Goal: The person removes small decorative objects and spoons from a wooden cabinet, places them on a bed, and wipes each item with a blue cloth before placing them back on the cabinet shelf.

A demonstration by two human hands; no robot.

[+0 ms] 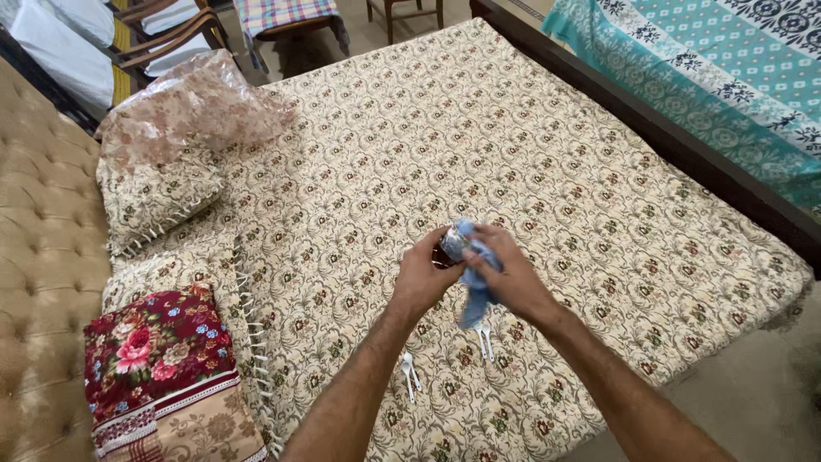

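Small dark round object (442, 251) sits in my left hand (421, 278), fingers curled around it. Blue cloth (475, 272) pressed against it, pinched in my right hand (509, 275) (tail hangs below the hand). Beneath both: floral bedspread (513, 145). Two white forks (486, 340) lie just under my wrists. Far left of my left forearm: stacked pillows (158, 201), red floral one (154, 351) nearest.

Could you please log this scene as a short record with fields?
Left hand: holds a small dark brown object
Right hand: presses a blue cloth against that object
Below the hands: two white plastic forks on the floral bedspread
Left side: stacked pillows and a red floral pillow
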